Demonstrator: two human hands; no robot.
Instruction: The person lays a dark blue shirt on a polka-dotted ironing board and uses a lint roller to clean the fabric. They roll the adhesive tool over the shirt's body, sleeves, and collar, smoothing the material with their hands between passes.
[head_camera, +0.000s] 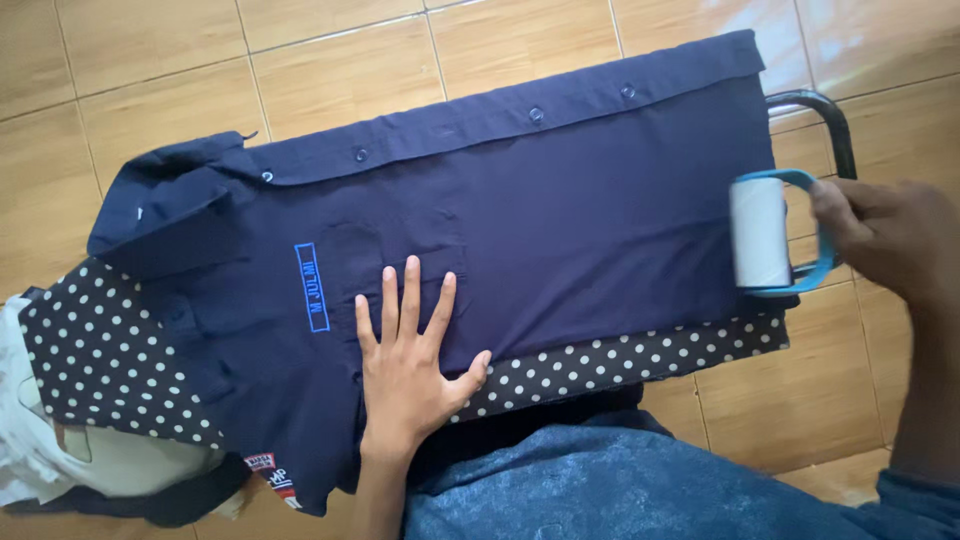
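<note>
A polka-dot cloth (95, 360), a white garment (30, 450) and a metal bar (825, 115) lie on the tiled floor (150, 80).

The left hand (408, 358) is laid flat, palm down, fingers spread and pointed away from the body (thumb out to the side). The right hand (893, 240) is curled closed, its forearm entering from the lower right.

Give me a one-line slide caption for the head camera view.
Left hand flat on navy shirt; right hand holds lint roller at its hem.
</note>
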